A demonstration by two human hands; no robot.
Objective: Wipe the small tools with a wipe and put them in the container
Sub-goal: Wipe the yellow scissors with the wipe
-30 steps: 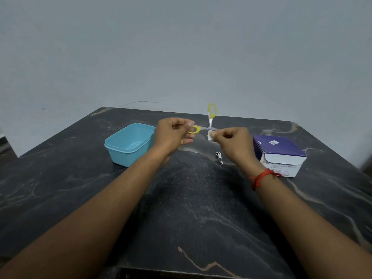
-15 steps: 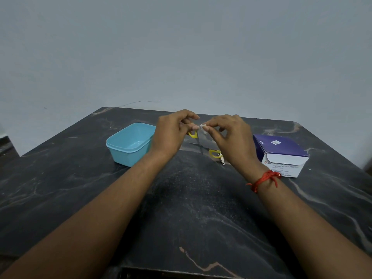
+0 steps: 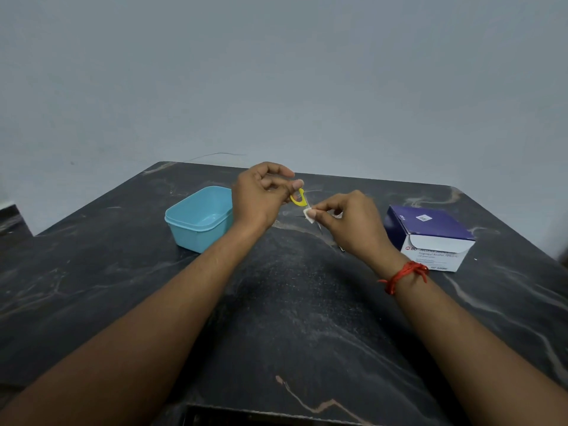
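Two hands: left [image 3: 257, 198] grips scissors [image 3: 298, 200], right [image 3: 353, 226] pinches wipe [image 3: 308, 216].

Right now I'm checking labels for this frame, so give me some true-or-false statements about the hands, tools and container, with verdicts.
1. The left hand holds the yellow-handled scissors. True.
2. The right hand pinches a white wipe. True.
3. The blue container holds several tools. False: no tool shows inside it.
4. The purple box sits left of the container. False: it sits far right, past the right hand.
5. A red thread circles the left wrist. False: it circles the right wrist.
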